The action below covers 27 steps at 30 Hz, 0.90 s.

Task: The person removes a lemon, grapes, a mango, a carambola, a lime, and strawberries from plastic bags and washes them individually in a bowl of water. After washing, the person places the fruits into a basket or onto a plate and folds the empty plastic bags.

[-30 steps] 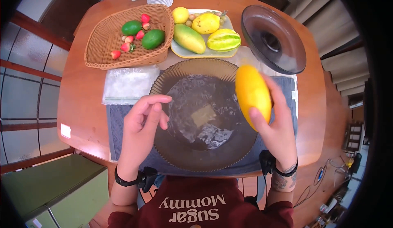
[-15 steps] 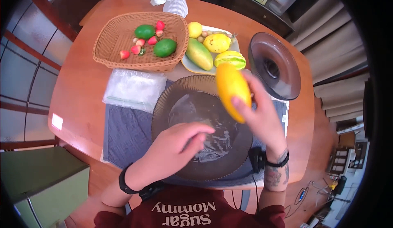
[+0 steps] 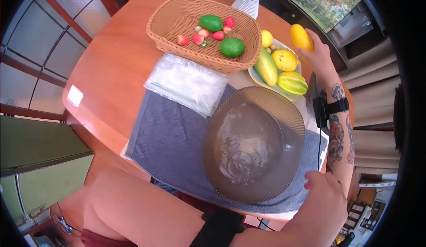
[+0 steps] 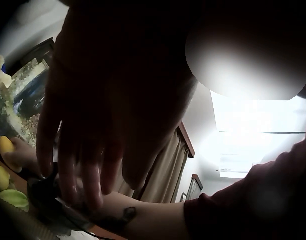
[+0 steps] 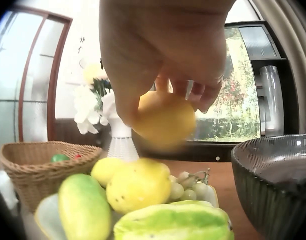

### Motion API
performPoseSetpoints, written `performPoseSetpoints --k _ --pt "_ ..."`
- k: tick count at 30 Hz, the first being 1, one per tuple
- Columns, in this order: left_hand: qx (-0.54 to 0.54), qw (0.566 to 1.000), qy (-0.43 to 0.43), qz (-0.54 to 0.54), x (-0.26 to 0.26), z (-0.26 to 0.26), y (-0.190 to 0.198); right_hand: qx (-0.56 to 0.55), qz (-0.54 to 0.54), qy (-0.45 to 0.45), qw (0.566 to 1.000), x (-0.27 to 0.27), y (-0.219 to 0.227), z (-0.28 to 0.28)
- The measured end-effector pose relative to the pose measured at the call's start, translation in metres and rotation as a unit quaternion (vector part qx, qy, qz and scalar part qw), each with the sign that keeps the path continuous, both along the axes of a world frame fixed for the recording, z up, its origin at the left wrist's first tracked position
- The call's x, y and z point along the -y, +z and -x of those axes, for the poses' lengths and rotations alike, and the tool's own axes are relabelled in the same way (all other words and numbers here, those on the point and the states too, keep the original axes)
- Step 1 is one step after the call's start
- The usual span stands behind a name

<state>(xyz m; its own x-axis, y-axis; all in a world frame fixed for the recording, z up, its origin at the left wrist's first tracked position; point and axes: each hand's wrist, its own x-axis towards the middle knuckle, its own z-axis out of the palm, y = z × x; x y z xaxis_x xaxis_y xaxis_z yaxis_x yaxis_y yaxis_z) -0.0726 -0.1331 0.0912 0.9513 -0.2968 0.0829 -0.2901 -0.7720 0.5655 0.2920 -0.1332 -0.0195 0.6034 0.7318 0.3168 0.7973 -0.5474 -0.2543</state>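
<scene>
My right hand (image 3: 318,55) grips a yellow mango (image 3: 301,37) and holds it raised above the far side of the fruit plate (image 5: 49,220). In the right wrist view the thumb and fingers close round the fruit. On that plate lie a green-yellow mango (image 3: 266,67), a spotted yellow fruit (image 3: 285,60), a striped green-yellow fruit (image 3: 292,83), a lemon-yellow round fruit (image 3: 266,38) and grapes (image 5: 188,189). My left hand (image 3: 323,202) reaches across to the near right, beside the big ribbed bowl of water (image 3: 290,109). Its fingers hang loosely, holding nothing.
A wicker basket (image 3: 166,38) with green fruits and strawberries stands at the back. A plastic bag (image 3: 188,80) lies on the blue-grey towel (image 3: 166,131). A second ribbed bowl (image 5: 273,185) is right of the plate, mostly behind my right arm in the head view. A white vase (image 3: 246,7) stands behind.
My right hand has carried the yellow mango from over the water bowl to beyond the plate. My left hand has swung from the bowl to the near right. The head view has turned left.
</scene>
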Motion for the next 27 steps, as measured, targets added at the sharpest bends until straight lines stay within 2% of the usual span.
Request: performPoseSetpoints --k 2,3,8,10,12,14,16,18,20,22,25,27 --pt "0.009 1.0 -0.002 -0.001 0.003 -0.001 0.001 0.014 0.07 0.032 0.997 -0.005 -0.011 -0.01" --pt "0.015 1.0 -0.004 0.001 0.004 -0.001 0.002 0.017 0.088 0.013 0.996 -0.011 -0.007 0.007" --pt "0.036 0.999 -0.012 0.009 0.006 -0.003 0.001 -0.01 0.07 0.079 0.994 -0.025 -0.033 -0.023" --pt "0.04 0.999 -0.014 0.012 0.007 -0.002 0.002 -0.013 0.077 0.095 0.992 -0.027 -0.02 -0.015" --pt "0.038 0.999 -0.013 0.014 0.006 -0.002 0.005 0.078 0.109 0.071 0.988 -0.032 -0.017 -0.013" --pt "0.038 0.999 -0.012 0.02 0.005 -0.002 0.007 0.058 0.07 0.132 0.987 -0.032 -0.012 -0.017" --pt "0.047 0.999 -0.015 0.023 0.005 -0.004 0.008 0.11 0.04 0.181 0.976 -0.028 0.002 0.006" --pt "0.054 0.998 -0.021 0.026 0.006 -0.006 0.009 0.094 0.037 0.177 0.979 -0.021 0.015 0.029" --pt "0.059 0.998 -0.022 0.031 0.008 -0.009 0.01 0.019 0.0 0.177 0.984 -0.014 0.024 0.057" --pt "0.059 0.998 -0.017 0.028 0.011 -0.005 0.008 0.01 -0.021 0.204 0.979 -0.008 0.023 0.073" --pt "0.061 0.998 -0.01 0.028 0.011 0.0 0.008 -0.141 -0.03 0.155 0.977 0.002 0.018 0.098" --pt "0.058 0.998 -0.01 0.028 0.013 0.0 0.008 -0.123 -0.045 0.137 0.982 0.005 0.002 0.096"
